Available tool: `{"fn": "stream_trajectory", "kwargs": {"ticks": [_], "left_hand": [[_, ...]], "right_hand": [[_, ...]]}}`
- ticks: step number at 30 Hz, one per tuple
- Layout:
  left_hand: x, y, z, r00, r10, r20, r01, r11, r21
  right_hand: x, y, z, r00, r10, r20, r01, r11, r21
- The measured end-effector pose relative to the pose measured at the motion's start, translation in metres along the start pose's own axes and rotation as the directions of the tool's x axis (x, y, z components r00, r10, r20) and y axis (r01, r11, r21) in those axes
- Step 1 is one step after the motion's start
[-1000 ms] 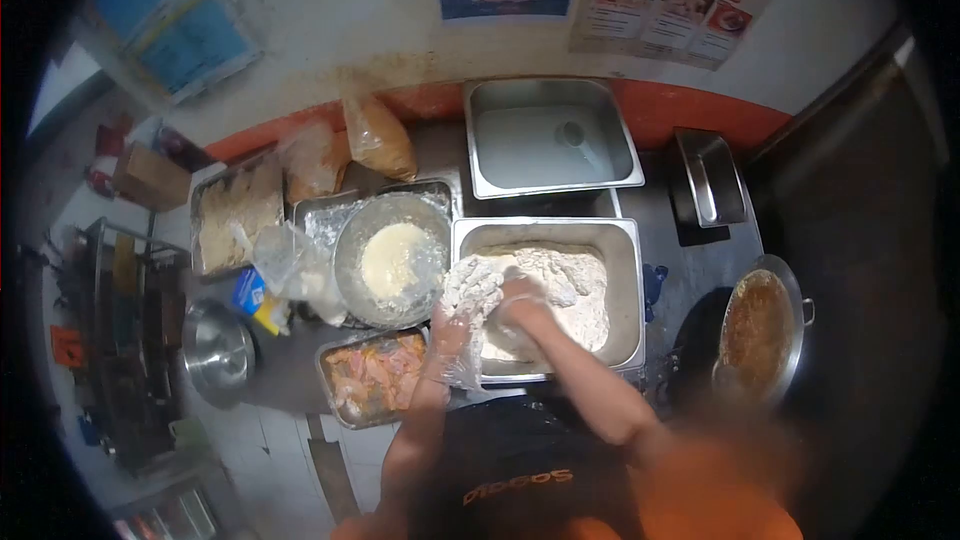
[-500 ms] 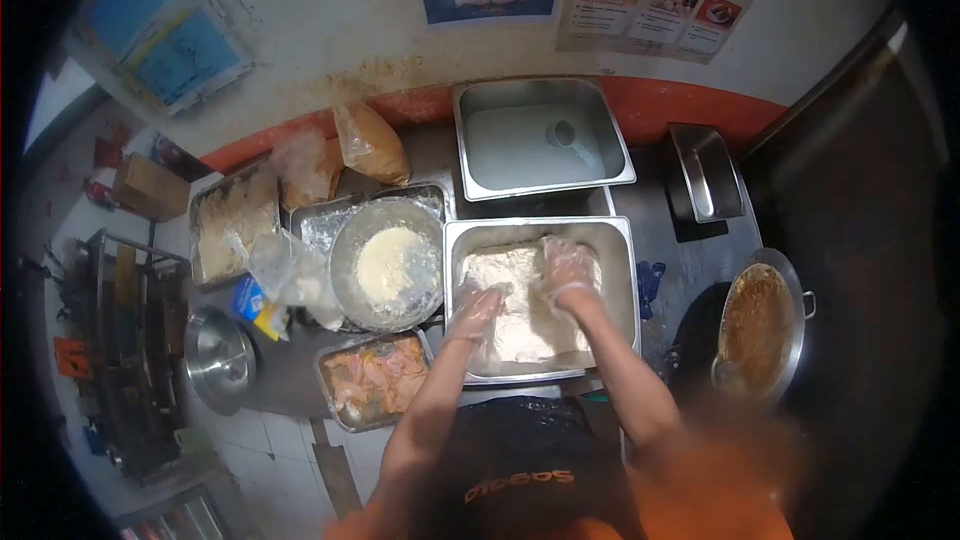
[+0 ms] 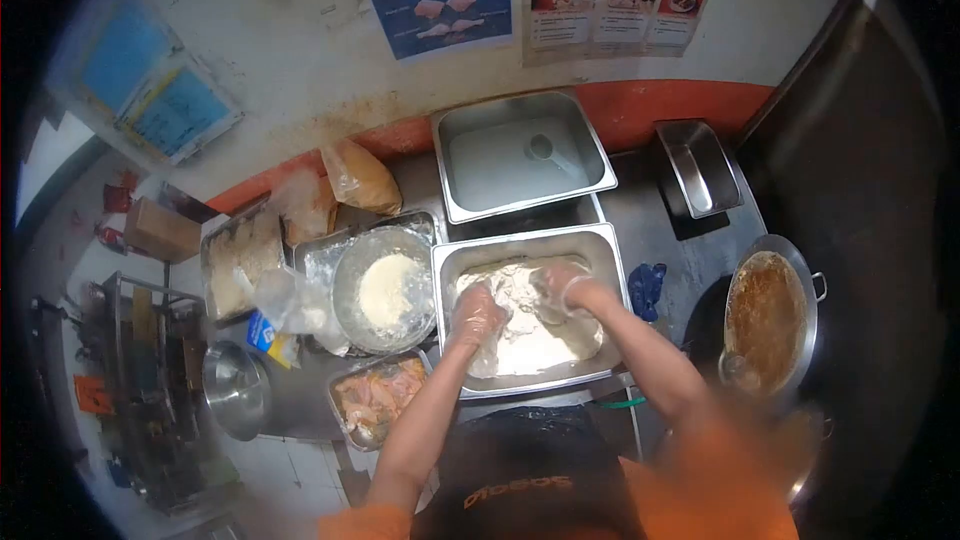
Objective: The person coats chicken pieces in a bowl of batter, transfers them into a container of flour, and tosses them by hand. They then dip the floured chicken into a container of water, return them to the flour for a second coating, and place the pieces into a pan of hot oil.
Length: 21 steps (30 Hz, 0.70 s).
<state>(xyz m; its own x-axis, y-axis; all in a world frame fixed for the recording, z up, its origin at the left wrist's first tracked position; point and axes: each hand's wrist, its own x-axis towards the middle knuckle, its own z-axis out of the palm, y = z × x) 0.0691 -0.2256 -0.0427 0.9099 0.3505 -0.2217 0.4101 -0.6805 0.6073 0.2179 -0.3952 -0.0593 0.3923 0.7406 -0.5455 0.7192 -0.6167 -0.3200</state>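
Both of my hands wear clear plastic gloves and work inside a deep steel pan (image 3: 620, 290) of pale flour (image 3: 535, 348). My left hand (image 3: 478, 318) is at the pan's left side, its fingertips curving down into the flour. Farther back and to the right, my right hand (image 3: 562, 285) reaches into the flour, its fingers partly buried and blurred. Loose, lumpy flour lies between the two hands. Whether either hand grips anything under the surface is hidden.
Behind stands a pan of cloudy liquid (image 3: 500, 155) with a ladle-like scoop. To the left are a bowl of pale powder (image 3: 345, 285) and a tray of raw chicken pieces (image 3: 375, 395). A wide pan of brown frying oil (image 3: 768, 315) sits right, near a narrow steel container (image 3: 700, 175).
The view has shifted a little. My left hand has moved inward, and my right hand has come slightly nearer and deeper into the flour. Flour between them looks more disturbed.
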Motion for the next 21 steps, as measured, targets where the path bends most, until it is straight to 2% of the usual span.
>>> {"fn": "stream_trajectory", "kwargs": {"ticks": [3, 4, 6, 7, 9, 10, 11, 13, 14, 15, 16, 18, 21], "left_hand": [[-0.005, 0.011, -0.018, 0.997, 0.059, 0.055, -0.055, 0.996, -0.071], [0.001, 0.006, -0.008, 0.996, 0.019, 0.092, -0.017, 0.999, -0.031], [0.011, -0.001, 0.020, 0.993, 0.020, 0.120, 0.005, 0.979, -0.203], [0.015, 0.001, 0.027, 0.991, 0.025, 0.131, 0.014, 0.959, -0.284], [0.016, 0.002, 0.030, 0.991, -0.002, 0.131, 0.030, 0.978, -0.208], [0.009, 0.004, 0.026, 0.993, -0.013, 0.120, 0.035, 0.982, -0.187], [0.006, 0.006, 0.024, 0.994, -0.022, 0.107, 0.039, 0.985, -0.168], [0.013, -0.002, 0.022, 0.975, -0.080, 0.209, 0.101, 0.991, -0.090], [0.017, -0.003, 0.021, 0.968, -0.089, 0.233, 0.104, 0.993, -0.052], [0.020, -0.002, 0.019, 0.962, -0.101, 0.255, 0.107, 0.994, -0.013], [0.025, -0.001, 0.014, 0.944, -0.080, 0.320, 0.072, 0.997, 0.039], [0.022, 0.001, 0.005, 0.943, -0.037, 0.332, 0.021, 0.998, 0.052], [0.020, -0.021, 0.007, 0.967, 0.039, 0.252, -0.034, 0.999, -0.027]], "right_hand": [[-0.035, -0.015, -0.035, 0.999, -0.037, 0.003, 0.037, 0.998, 0.058], [-0.031, -0.018, -0.028, 0.996, -0.066, -0.055, 0.068, 0.997, 0.038], [-0.014, -0.020, 0.001, 0.978, -0.121, -0.172, 0.121, 0.993, -0.011], [-0.002, -0.014, 0.006, 0.989, -0.093, -0.115, 0.094, 0.996, 0.003], [0.015, -0.005, 0.017, 0.999, -0.039, 0.012, 0.038, 0.999, 0.035], [0.003, -0.008, 0.002, 0.997, -0.076, 0.030, 0.074, 0.995, 0.069], [-0.005, -0.013, -0.006, 0.997, -0.071, 0.010, 0.070, 0.992, 0.108], [-0.014, -0.021, -0.014, 0.998, -0.049, -0.030, 0.054, 0.982, 0.182], [0.006, -0.014, 0.007, 0.995, -0.084, -0.056, 0.091, 0.988, 0.124], [0.009, -0.019, 0.008, 0.998, -0.065, 0.007, 0.064, 0.994, 0.089], [0.014, -0.026, 0.007, 0.997, -0.045, 0.067, 0.041, 0.998, 0.053], [0.007, -0.036, -0.007, 0.990, -0.055, 0.133, 0.055, 0.998, -0.003], [-0.004, -0.017, -0.019, 0.998, -0.040, 0.038, 0.036, 0.994, 0.106]]}}
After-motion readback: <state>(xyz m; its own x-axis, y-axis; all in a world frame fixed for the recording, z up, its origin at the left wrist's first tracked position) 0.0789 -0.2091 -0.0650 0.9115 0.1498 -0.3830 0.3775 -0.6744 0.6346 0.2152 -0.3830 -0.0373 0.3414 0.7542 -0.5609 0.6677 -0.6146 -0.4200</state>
